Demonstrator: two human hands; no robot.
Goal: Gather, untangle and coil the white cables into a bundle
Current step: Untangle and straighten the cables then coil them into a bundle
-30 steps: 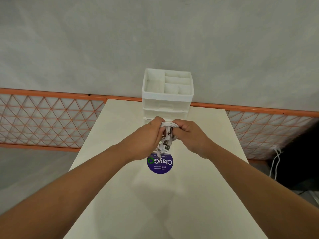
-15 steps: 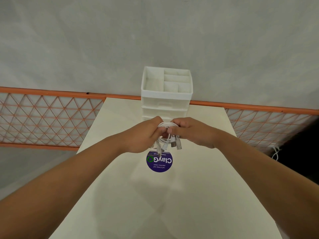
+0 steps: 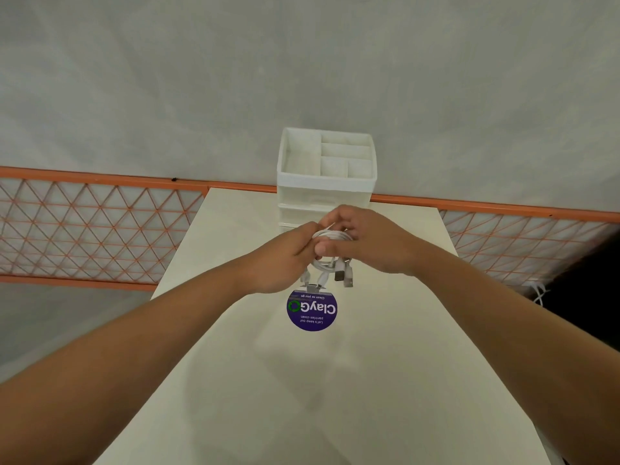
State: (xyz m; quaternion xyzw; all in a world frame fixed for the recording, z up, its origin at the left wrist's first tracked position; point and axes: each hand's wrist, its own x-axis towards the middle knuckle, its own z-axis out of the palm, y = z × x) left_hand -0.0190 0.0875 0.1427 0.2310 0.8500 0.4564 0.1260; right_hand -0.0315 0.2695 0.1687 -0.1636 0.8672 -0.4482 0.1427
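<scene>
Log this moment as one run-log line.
left hand: grips cables | right hand: grips cables | coil held above table | plugs dangling

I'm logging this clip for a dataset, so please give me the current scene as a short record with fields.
setting: white table against a grey wall
left hand: closed on the white cables
right hand: closed on the same coil, fingers over its top
cables: looped into a small coil held above the table, plug ends hanging down
organizer: white drawer organizer at the table's far edge, top compartments look empty
sticker: round purple sticker on the table, below the hands
</scene>
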